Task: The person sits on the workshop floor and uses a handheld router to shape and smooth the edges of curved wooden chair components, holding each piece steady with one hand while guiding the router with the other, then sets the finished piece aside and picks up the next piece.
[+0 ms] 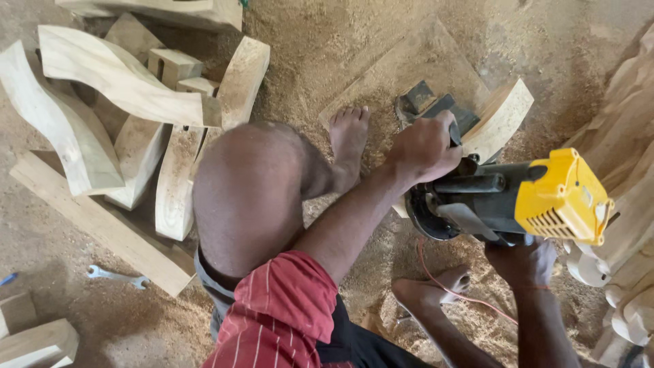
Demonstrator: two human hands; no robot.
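My left hand [426, 146] is closed around the black front handle of a black and yellow electric power tool [511, 197]. Under the tool's rear, at the lower right, my right hand [524, 262] grips it from below. The tool rests on a curved pale wooden piece [503, 117] that lies on the sawdust-covered floor. One bare foot [349, 133] is planted beside that piece, and the other foot [436, 286] sits below the tool. A thin red cord [463, 294] runs from the tool across the sawdust.
A heap of curved pale wooden pieces [129, 88] lies at the upper left on a long plank [102, 225]. A metal wrench [116, 276] lies below the plank. Wood blocks [34, 341] sit at the bottom left. Carved pale wood [630, 170] stands along the right edge.
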